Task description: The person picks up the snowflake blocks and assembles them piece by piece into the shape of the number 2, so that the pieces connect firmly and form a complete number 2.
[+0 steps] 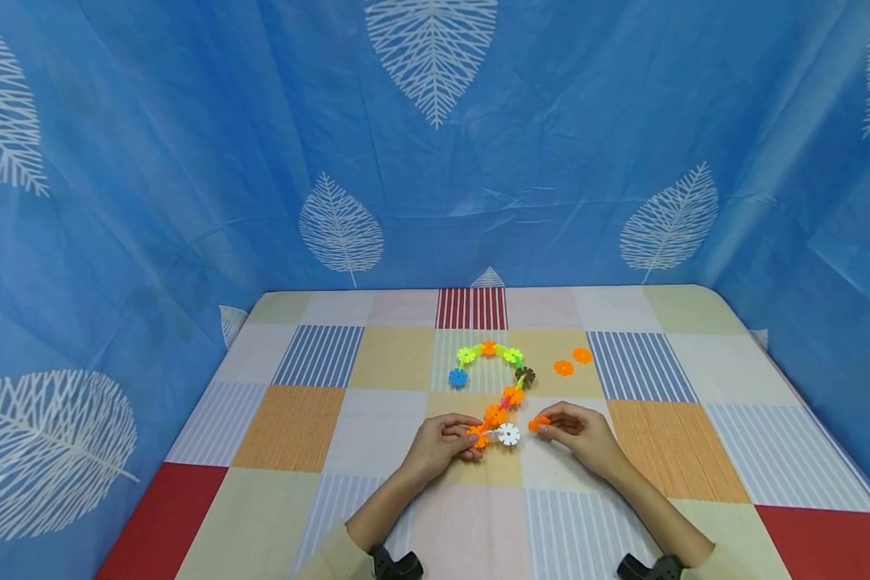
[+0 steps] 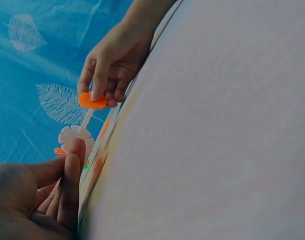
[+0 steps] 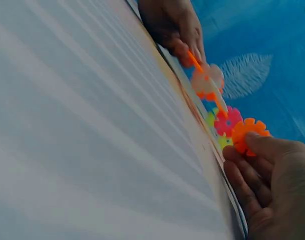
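A hook-shaped chain of interlocking flower-shaped plastic discs (image 1: pixel 496 416) curves across the table. My left hand (image 1: pixel 441 441) pinches an orange disc (image 1: pixel 478 437) at its near end between thumb and fingers. Beside that disc, a white disc (image 1: pixel 508 434) points right. To the right of it, my right hand (image 1: pixel 582 435) pinches a separate orange disc (image 3: pixel 248 136) by its edge, thumb on one face. A small gap lies between this disc and the white one in the head view. Farther along the chain come a dark brown disc (image 1: pixel 525 377), yellow-green ones and a blue disc (image 1: pixel 457 377) at the far end.
Two loose orange discs, one nearer (image 1: pixel 563 368) and one farther (image 1: pixel 582 355), lie right of the chain's curve. A patchwork-patterned cloth (image 1: pixel 275 427) covers the table. Blue leaf-print curtains (image 1: pixel 522 201) hang behind it and along both sides.
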A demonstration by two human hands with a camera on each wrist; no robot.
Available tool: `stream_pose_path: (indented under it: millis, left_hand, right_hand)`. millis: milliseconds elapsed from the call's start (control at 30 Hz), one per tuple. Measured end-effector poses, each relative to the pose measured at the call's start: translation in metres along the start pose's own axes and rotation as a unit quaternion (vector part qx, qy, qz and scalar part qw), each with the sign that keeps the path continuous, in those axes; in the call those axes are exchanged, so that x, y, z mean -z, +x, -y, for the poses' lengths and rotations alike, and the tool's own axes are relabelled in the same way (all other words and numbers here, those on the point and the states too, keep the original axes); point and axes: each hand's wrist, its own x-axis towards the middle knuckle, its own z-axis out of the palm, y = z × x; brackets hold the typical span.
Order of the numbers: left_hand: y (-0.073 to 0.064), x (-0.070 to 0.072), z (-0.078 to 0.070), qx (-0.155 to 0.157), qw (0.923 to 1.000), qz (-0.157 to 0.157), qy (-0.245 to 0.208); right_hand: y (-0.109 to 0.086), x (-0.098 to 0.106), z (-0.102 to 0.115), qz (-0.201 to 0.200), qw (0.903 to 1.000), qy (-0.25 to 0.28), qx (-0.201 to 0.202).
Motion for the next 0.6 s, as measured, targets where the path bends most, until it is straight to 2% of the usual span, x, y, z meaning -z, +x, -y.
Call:
stream_pose_path:
  millis: [167, 300, 433, 600]
  left_hand:
    - [-0.01, -0.003, -0.018, -0.004, 1.0, 0.002, -0.003]
    - [-0.013, -0.005, -0.023, -0.004, 1.0, 0.002, -0.004]
    - [-0.011, -0.005, -0.021, 0.006, 1.0, 0.0, 0.006]
    - [-0.002, -0.003, -0.004, 0.001, 0.9992, -0.006, 0.04]
  right_hand:
    - [-0.004, -0.013, 0.015, 0.006, 0.9998, -0.019, -0.006]
    - [-0.003, -0.019, 0.031, 0.002, 0.9993, -0.037, -0.011]
    - [-0.001, -0.023, 0.04, 0.004, 0.9983, -0.057, -0.011]
    - [-0.002, -0.026, 0.038, 0.007, 0.9978, -0.065, 0.012]
